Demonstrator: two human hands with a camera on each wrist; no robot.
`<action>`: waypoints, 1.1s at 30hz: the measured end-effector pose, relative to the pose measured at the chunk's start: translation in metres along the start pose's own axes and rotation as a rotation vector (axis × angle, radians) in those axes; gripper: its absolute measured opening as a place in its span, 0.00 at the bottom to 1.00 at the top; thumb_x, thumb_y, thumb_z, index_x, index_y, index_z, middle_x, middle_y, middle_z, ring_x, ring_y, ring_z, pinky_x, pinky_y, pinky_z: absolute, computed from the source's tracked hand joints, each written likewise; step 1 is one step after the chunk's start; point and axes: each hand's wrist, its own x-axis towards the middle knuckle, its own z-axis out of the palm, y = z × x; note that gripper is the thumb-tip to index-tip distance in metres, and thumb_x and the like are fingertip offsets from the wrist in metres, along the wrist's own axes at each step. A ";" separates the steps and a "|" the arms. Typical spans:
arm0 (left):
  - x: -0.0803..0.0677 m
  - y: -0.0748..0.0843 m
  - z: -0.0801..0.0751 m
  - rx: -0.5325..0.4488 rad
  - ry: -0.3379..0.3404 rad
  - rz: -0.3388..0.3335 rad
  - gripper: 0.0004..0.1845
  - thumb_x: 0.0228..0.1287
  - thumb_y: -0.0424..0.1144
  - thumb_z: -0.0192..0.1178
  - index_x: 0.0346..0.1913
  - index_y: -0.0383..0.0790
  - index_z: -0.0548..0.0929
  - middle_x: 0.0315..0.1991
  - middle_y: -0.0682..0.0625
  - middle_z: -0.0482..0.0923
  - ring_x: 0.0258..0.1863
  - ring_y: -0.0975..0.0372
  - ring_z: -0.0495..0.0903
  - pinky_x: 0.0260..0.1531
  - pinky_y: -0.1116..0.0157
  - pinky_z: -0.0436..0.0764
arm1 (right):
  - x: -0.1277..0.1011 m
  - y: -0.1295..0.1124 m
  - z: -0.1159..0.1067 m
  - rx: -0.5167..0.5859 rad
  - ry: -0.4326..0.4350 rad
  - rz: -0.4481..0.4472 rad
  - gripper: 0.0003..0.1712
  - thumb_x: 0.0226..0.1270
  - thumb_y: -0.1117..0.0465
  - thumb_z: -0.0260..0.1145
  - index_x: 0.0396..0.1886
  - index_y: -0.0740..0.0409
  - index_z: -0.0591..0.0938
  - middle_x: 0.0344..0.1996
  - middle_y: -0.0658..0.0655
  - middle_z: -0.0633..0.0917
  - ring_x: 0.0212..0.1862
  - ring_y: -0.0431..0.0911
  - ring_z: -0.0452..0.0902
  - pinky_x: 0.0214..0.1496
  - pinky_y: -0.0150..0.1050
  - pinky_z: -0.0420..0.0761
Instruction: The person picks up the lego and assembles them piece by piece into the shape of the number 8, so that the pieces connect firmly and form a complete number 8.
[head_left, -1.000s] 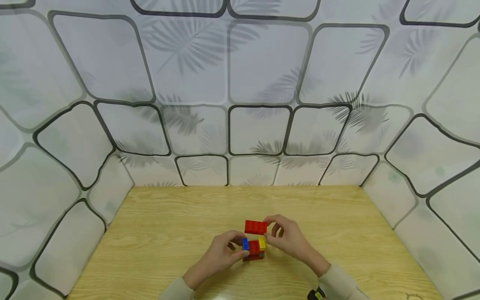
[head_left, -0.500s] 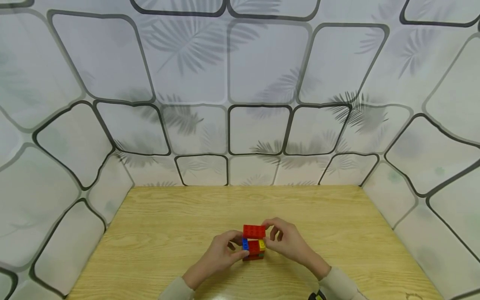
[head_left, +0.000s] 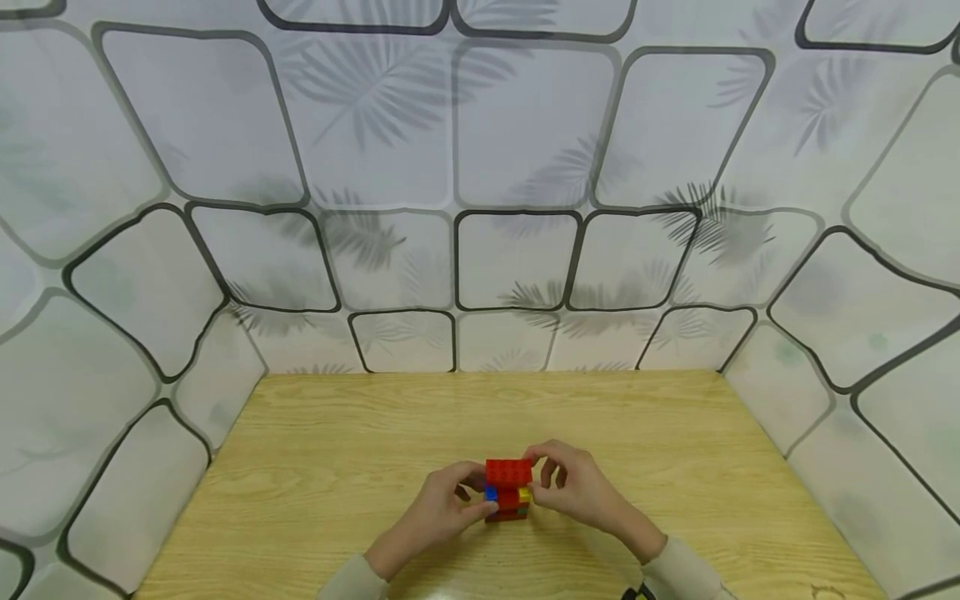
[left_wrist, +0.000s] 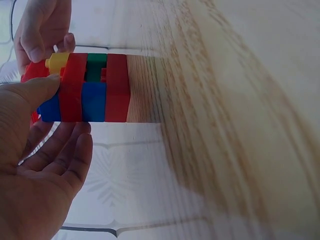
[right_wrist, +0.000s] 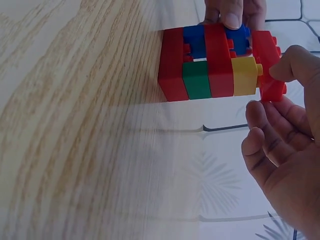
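Observation:
A stack of toy building bricks stands upright on the table, in the middle of the head view. From the bottom it has a red brick (left_wrist: 118,85), a blue brick (left_wrist: 93,102) beside a green brick (right_wrist: 196,80), another red brick (right_wrist: 218,65), then an upper blue brick (right_wrist: 239,42) and a yellow brick (right_wrist: 244,76) with a gap between. My left hand (head_left: 442,504) grips the stack's left side around the upper blue brick, thumb in front. My right hand (head_left: 577,487) pinches the end of a loose red brick (head_left: 508,472), slightly tilted right over the yellow brick's studs.
The wooden table (head_left: 360,433) stretches around the stack to patterned wall covering (head_left: 517,258) at the back and both sides. Part of a dark wristband (head_left: 637,593) shows by the right sleeve at the bottom edge.
My right hand has brought the loose red brick nearer and down, from behind the stack to over its top. My left hand has kept its grip in place.

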 end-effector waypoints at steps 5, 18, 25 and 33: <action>0.000 0.000 0.000 -0.004 0.006 0.013 0.19 0.68 0.42 0.73 0.57 0.40 0.84 0.47 0.47 0.89 0.45 0.53 0.88 0.41 0.68 0.84 | -0.001 0.000 0.000 0.000 -0.012 -0.008 0.21 0.65 0.67 0.74 0.54 0.44 0.84 0.45 0.49 0.86 0.33 0.34 0.79 0.29 0.34 0.81; 0.000 0.003 0.000 0.003 0.005 0.011 0.19 0.68 0.42 0.74 0.57 0.38 0.84 0.47 0.46 0.89 0.44 0.53 0.88 0.41 0.69 0.84 | -0.002 -0.002 -0.001 0.009 -0.054 0.021 0.20 0.65 0.66 0.74 0.54 0.43 0.85 0.44 0.49 0.86 0.33 0.33 0.79 0.30 0.35 0.81; 0.000 0.002 0.000 -0.006 0.003 0.006 0.20 0.68 0.41 0.74 0.57 0.38 0.83 0.48 0.46 0.89 0.45 0.53 0.88 0.41 0.69 0.84 | -0.003 -0.003 -0.003 -0.009 -0.051 0.007 0.21 0.64 0.67 0.73 0.55 0.44 0.85 0.45 0.49 0.87 0.34 0.33 0.79 0.31 0.34 0.82; 0.000 0.001 0.001 -0.007 0.007 -0.004 0.19 0.67 0.42 0.74 0.56 0.39 0.83 0.47 0.46 0.89 0.45 0.53 0.88 0.41 0.68 0.85 | -0.003 -0.005 -0.003 -0.033 -0.053 -0.019 0.22 0.63 0.68 0.74 0.54 0.45 0.85 0.45 0.48 0.87 0.33 0.34 0.80 0.31 0.35 0.82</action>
